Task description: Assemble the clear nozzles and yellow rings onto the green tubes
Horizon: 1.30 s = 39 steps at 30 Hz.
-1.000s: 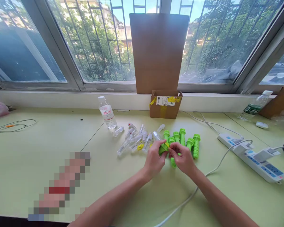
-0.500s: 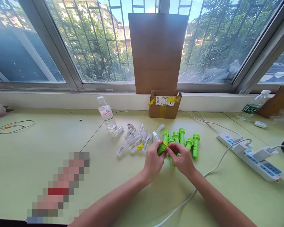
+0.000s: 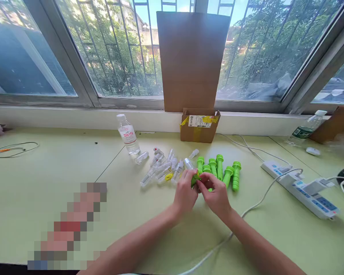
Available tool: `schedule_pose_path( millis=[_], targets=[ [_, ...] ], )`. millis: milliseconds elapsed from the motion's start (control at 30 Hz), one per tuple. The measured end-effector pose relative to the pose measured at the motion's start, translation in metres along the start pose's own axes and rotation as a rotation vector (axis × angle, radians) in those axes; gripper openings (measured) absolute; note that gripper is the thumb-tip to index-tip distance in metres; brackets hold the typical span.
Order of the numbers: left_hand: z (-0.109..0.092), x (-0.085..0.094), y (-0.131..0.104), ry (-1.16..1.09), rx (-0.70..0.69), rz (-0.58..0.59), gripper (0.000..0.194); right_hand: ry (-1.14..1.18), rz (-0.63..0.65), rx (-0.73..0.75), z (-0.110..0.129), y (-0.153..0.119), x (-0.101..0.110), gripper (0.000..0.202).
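Between my two hands is a green plastic tube (image 3: pixel 194 178) with a thin yellow band around it, partly covered by my fingers. My left hand (image 3: pixel 185 193) is closed around its left side. The fingertips of my right hand (image 3: pixel 216 191) are pinched together against the tube's right side, at or just below the yellow band; which part they grip is hidden. Several similar ribbed green tubes (image 3: pixel 236 176) lie just beyond and right of my hands. To the left is a loose pile of clear plastic tubes (image 3: pixel 156 168), with a small yellow coil (image 3: pixel 169 176) among them.
A water bottle (image 3: pixel 128 135) stands behind the clear tubes. Farther back, a small cardboard box (image 3: pixel 196 134) sits against the sill. On the right are a power strip (image 3: pixel 309 194) with plugs, a white cable (image 3: pixel 253 208) running under my right forearm, and another bottle (image 3: pixel 304 130).
My right fingers have shifted slightly left, closer to my left hand. Less of the green tube shows between the hands now. The camera view has moved a little.
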State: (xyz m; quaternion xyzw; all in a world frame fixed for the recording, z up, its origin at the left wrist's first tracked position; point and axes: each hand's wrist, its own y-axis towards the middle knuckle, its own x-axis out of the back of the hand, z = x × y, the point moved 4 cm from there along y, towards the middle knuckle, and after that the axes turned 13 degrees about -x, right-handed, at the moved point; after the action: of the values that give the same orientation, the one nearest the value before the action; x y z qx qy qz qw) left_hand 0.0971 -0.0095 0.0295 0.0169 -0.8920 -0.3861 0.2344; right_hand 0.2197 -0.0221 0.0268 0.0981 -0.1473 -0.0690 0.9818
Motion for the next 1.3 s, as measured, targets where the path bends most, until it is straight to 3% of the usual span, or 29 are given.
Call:
schedule_pose_path(
  millis=[267, 433, 633, 767, 867, 1067, 1300],
  targets=[
    [0.001, -0.002, -0.001, 0.006, -0.02, 0.006, 0.039, -0.201, -0.142, 0.039, 0.0, 0.003, 0.001, 0.018],
    [0.002, 0.003, 0.007, -0.036, 0.047, -0.015, 0.051, -0.155, -0.095, 0.092, -0.003, 0.006, 0.004, 0.016],
    [0.005, 0.005, 0.01, -0.069, 0.149, 0.083, 0.028, -0.17, -0.118, 0.178, 0.003, 0.004, 0.005, 0.013],
    [0.004, 0.0, 0.006, -0.12, 0.169, 0.187, 0.026, -0.132, -0.1, 0.125, 0.004, 0.003, 0.005, 0.016],
    [0.003, -0.004, 0.004, -0.207, 0.127, 0.194, 0.032, -0.092, -0.088, 0.086, 0.004, 0.004, 0.006, 0.02],
    [0.003, -0.011, 0.003, -0.396, 0.048, 0.298, 0.043, -0.064, -0.175, 0.009, 0.005, 0.007, 0.014, 0.022],
    [0.009, -0.011, 0.001, -0.389, 0.059, 0.245, 0.046, 0.171, -0.153, -0.101, 0.004, 0.003, 0.008, 0.03]
  ],
)
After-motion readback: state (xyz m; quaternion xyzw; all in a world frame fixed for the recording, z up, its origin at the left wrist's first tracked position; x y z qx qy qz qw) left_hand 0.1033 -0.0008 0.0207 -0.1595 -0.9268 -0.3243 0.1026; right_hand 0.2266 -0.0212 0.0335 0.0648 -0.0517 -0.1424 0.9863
